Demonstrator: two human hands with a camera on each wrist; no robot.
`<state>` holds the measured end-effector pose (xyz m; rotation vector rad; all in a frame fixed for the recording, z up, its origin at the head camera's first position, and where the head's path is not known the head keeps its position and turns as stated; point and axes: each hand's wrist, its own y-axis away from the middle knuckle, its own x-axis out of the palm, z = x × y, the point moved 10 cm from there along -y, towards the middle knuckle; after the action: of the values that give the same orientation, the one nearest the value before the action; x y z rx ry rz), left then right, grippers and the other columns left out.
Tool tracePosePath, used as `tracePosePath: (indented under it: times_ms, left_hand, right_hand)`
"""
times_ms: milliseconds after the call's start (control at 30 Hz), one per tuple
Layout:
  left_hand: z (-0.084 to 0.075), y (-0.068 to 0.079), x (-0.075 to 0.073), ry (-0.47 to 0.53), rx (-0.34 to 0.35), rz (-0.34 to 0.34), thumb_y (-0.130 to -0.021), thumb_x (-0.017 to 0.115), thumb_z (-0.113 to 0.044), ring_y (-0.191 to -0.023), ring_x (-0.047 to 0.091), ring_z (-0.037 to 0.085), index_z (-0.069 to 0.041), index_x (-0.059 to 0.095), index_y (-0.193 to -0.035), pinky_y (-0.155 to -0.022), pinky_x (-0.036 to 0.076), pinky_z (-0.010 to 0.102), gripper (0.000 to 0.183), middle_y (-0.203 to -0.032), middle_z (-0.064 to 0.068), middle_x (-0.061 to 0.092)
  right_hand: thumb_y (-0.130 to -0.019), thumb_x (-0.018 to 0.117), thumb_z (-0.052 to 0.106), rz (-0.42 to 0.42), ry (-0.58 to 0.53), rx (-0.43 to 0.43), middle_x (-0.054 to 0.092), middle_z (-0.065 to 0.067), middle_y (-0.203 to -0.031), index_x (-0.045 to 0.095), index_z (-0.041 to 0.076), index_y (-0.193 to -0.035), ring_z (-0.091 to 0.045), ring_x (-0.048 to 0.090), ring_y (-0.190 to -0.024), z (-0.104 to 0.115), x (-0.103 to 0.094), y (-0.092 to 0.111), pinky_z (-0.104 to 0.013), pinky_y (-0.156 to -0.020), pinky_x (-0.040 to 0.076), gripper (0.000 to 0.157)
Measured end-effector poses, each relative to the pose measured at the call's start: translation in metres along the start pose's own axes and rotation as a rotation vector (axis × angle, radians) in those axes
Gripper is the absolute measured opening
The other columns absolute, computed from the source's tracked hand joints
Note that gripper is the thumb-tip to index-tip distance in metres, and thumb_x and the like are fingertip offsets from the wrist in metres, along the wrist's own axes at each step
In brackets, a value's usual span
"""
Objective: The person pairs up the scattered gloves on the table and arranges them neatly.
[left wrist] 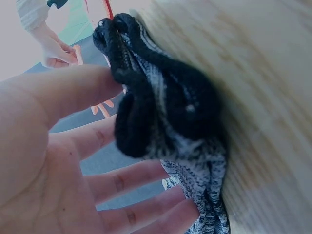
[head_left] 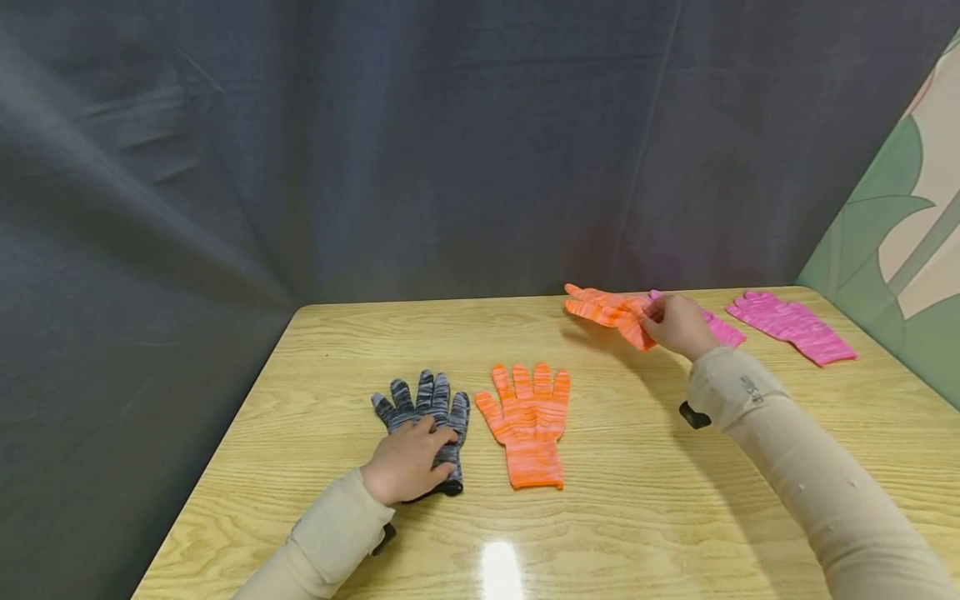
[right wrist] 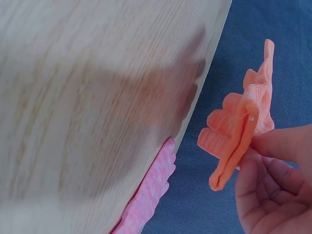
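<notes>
In the head view, my right hand (head_left: 678, 325) pinches an orange knit glove (head_left: 611, 308) near its cuff. The right wrist view shows that glove (right wrist: 231, 131) in the air, above its shadow, between thumb and fingers. My left hand (head_left: 411, 460) rests on a grey-and-black knit glove (head_left: 426, 392) lying on the table, its fingers spread and relaxed. Up close in the left wrist view, the fingers touch the side of the black-edged cuff (left wrist: 190, 92) without wrapping round it. A second orange glove (head_left: 531, 425) lies flat beside the grey one, fingers pointing away.
A pink glove (head_left: 791, 325) lies at the back right of the wooden table (head_left: 360, 333). Another pink glove (head_left: 722, 329) is partly hidden behind my right hand. A dark cloth (head_left: 465, 150) hangs along the back and left; a patterned wall (head_left: 922, 225) stands at right.
</notes>
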<state>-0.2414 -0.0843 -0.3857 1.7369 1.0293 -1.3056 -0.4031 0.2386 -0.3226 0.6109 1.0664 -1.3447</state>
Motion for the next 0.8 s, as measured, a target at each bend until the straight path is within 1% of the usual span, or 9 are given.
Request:
tracePosePath:
  times_ms: [100,267,400,500,633,800]
  left_hand:
    - [0.000,0.000,-0.001,-0.003,0.004,-0.005,-0.086,0.066,-0.026,-0.094,0.058,0.035,-0.013,0.060,-0.118,-0.076,0.050,0.050,0.036,-0.112,0.017,0.057]
    - [0.000,0.000,-0.001,-0.005,0.008,-0.010,-0.086,0.066,-0.026,-0.094,0.058,0.035,-0.013,0.060,-0.119,-0.075,0.050,0.050,0.036,-0.112,0.017,0.057]
    - [0.000,0.000,-0.002,-0.006,0.006,-0.009,-0.086,0.066,-0.026,-0.095,0.058,0.035,-0.013,0.060,-0.119,-0.077,0.050,0.050,0.036,-0.113,0.017,0.057]
    - [0.000,0.000,-0.001,-0.008,0.002,-0.007,-0.086,0.066,-0.027,-0.096,0.058,0.036,-0.013,0.060,-0.119,-0.078,0.050,0.051,0.036,-0.114,0.017,0.057]
    - [-0.001,0.001,-0.002,-0.005,0.000,-0.007,-0.086,0.066,-0.026,-0.096,0.058,0.036,-0.013,0.060,-0.119,-0.078,0.050,0.051,0.036,-0.114,0.017,0.057]
    - [-0.002,0.002,-0.002,-0.002,0.009,-0.019,-0.086,0.066,-0.025,-0.093,0.058,0.036,-0.012,0.060,-0.118,-0.076,0.050,0.050,0.035,-0.112,0.017,0.057]
  right_hand:
    - [-0.085,0.060,0.009,0.005,-0.012,0.009,0.066,-0.025,-0.082,0.063,-0.013,-0.091,-0.029,0.060,-0.072,0.000,0.000,0.001,-0.029,-0.063,0.045,0.023]
    - [-0.085,0.060,0.009,0.010,-0.014,0.019,0.066,-0.025,-0.084,0.063,-0.012,-0.093,-0.029,0.060,-0.074,0.001,-0.001,0.004,-0.035,-0.065,0.048,0.023]
    - [-0.085,0.060,0.010,0.005,-0.005,0.015,0.065,-0.023,-0.083,0.064,-0.011,-0.093,-0.026,0.059,-0.072,0.003,0.000,0.005,-0.030,-0.063,0.046,0.023]
    - [-0.085,0.061,0.010,-0.006,-0.005,-0.005,0.066,-0.022,-0.082,0.064,-0.011,-0.093,-0.024,0.058,-0.070,0.008,0.000,0.006,-0.027,-0.061,0.043,0.023]
    - [-0.085,0.061,0.010,-0.012,-0.011,-0.020,0.066,-0.023,-0.081,0.063,-0.011,-0.093,-0.025,0.058,-0.069,0.013,-0.001,0.008,-0.027,-0.061,0.044,0.022]
    - [-0.085,0.060,0.009,-0.011,-0.010,-0.009,0.065,-0.023,-0.082,0.063,-0.011,-0.094,-0.024,0.057,-0.068,0.015,-0.002,0.009,-0.027,-0.061,0.043,0.022]
